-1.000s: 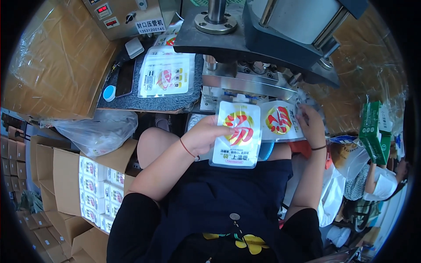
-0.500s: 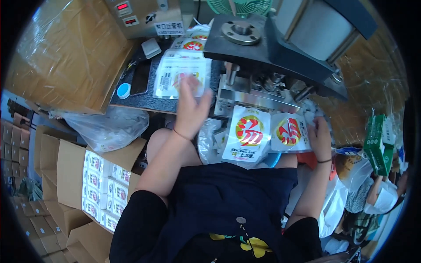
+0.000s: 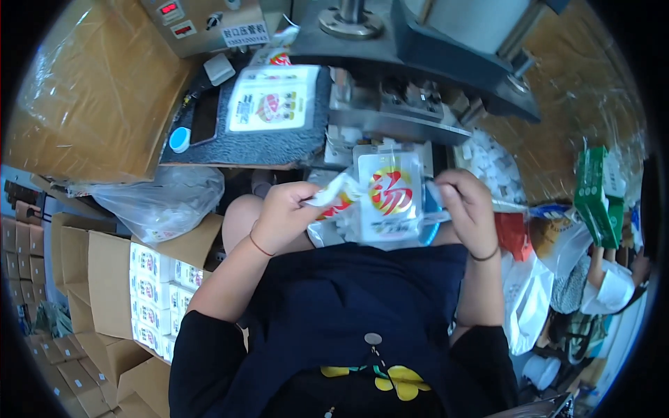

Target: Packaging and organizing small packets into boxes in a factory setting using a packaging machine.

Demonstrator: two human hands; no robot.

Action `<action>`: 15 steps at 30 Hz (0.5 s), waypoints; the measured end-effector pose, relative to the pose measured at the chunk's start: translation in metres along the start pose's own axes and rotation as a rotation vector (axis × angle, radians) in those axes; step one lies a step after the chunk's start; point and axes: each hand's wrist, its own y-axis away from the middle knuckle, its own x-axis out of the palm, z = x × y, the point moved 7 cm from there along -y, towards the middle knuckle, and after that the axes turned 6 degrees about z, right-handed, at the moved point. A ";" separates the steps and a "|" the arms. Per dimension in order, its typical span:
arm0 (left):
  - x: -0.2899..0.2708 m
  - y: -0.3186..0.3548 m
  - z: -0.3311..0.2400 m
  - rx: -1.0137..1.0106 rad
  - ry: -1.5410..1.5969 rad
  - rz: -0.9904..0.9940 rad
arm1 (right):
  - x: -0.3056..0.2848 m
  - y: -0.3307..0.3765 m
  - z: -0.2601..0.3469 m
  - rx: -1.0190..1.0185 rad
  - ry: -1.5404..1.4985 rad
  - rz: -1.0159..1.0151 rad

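one curled pouch (image 3: 339,198) — left grip (image 3: 284,212) pinching it, right grip (image 3: 470,209) bent inward, its hold unclear

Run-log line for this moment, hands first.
left hand: holds curled printed pouch | right hand: beside flat printed pouch, grip unclear | blue-grey mat: more pouches, dark phone

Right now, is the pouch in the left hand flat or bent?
Bent: the pouch curls out from the left hand, its red print looking squeezed, while the neighbouring pouch shows its round emblem.
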 end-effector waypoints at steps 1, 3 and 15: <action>0.013 0.002 0.003 -0.003 -0.014 0.049 | 0.008 -0.004 0.010 0.033 -0.140 -0.022; 0.042 0.000 -0.012 -0.037 -0.021 0.140 | 0.016 -0.013 0.025 0.062 -0.255 -0.080; 0.129 0.015 -0.003 -0.329 0.713 0.542 | 0.019 -0.004 0.011 -0.027 -0.008 0.217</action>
